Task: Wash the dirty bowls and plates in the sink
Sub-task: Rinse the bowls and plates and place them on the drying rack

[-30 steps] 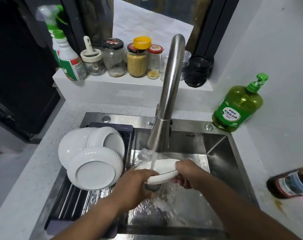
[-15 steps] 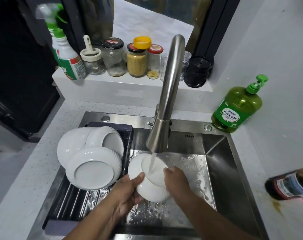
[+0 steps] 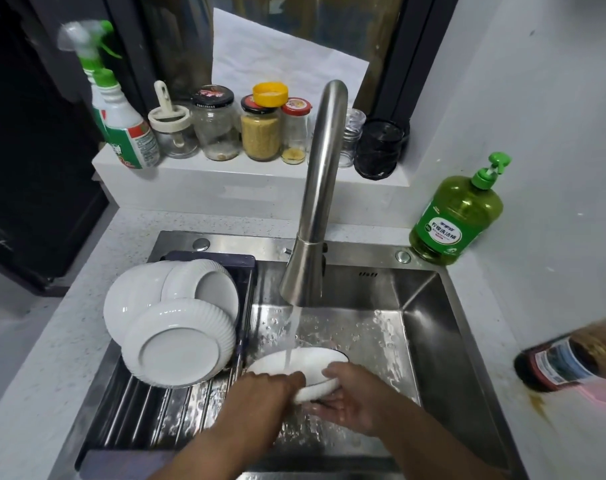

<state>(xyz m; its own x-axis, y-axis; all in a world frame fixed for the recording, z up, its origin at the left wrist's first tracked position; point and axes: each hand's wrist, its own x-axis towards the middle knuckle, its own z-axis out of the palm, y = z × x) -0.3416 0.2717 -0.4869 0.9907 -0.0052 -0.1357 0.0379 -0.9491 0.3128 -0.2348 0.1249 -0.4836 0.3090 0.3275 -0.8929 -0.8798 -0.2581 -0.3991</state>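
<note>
One glossy white ceramic bowl sits tilted under the running stream from the brushed steel faucet, over the stainless steel sink. Left hand grips its near rim; right hand curls around its underside. Three white ribbed bowls rest upturned on the dark drain rack. One green soap bottle stands on the counter.

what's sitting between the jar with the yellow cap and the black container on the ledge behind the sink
In the head view, between the yellow-capped jar and the black container stand a small red-lidded jar and a clear glass, with the faucet neck rising in front of them.
</note>
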